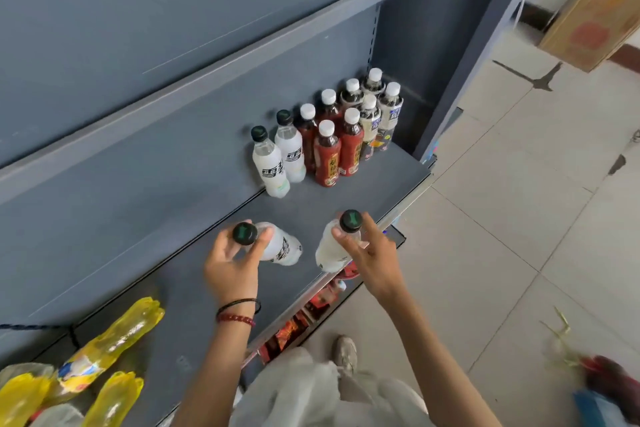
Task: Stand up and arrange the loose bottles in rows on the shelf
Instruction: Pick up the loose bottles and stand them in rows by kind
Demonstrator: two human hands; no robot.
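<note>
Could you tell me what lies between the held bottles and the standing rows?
Nothing: the head view shows only bare shelf between the held bottles and the rows.

The left hand (232, 263) has a lettered white bottle (282, 248), its print bold black; the right hand (369, 253) has a plain white bottle (327, 253). Both are capped black with a dark green mark. On the left wrist sit a black band (242, 302) and a red beaded bracelet (235, 318). Under both hands the shelf (173, 305) is slate grey-blue. Beyond the hands stand black-capped white bottles (270, 163), then red-labelled bottles (327, 159) with white caps. Behind the left hand lie clear yellow bottles (114, 340).
</note>
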